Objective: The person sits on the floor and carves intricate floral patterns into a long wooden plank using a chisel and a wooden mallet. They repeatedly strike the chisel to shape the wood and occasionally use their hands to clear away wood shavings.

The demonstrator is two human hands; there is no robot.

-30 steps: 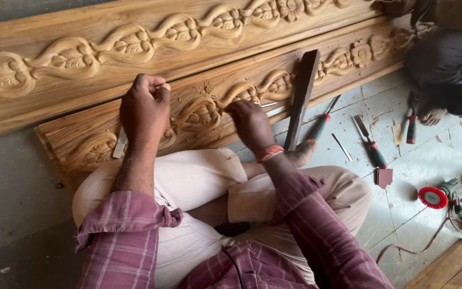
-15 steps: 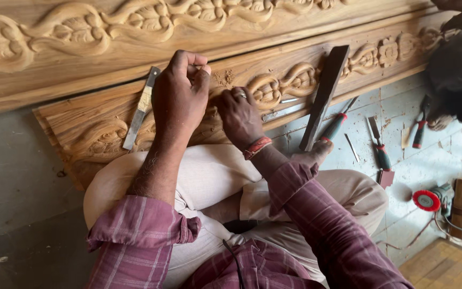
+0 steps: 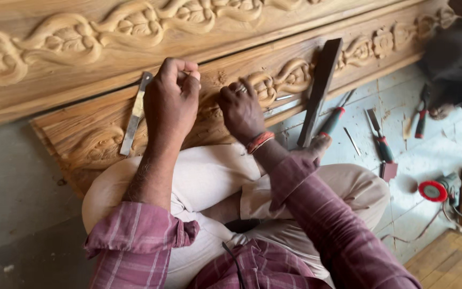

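Pale carved wood fills the head view: a long carved plank [image 3: 274, 85] with leaf and vine relief lies slanted across the floor [image 3: 6, 176], resting over the person's knees, and a second carved board [image 3: 81, 37] lies just beyond it along the far edge of the floor. The left hand [image 3: 171, 101] is curled into a loose fist over the plank, fingertips pinched together near the relief; whether anything is held in the pinch cannot be told. The right hand [image 3: 241, 109] is closed too, knuckles up, resting on the carving just beside the left, and what it grips is hidden. A flat metal file [image 3: 135, 115] lies on the plank just left of the left hand, touching the wood. A dark flat bar [image 3: 319, 88] leans across the plank's near edge down to the floor. On the floor to the right lie red-handled chisels [image 3: 332, 120], [image 3: 383, 147], and a red roll of tape [image 3: 433, 191] sits near the right edge. Another person [image 3: 455, 59], in dark clothes, sits at the far right corner
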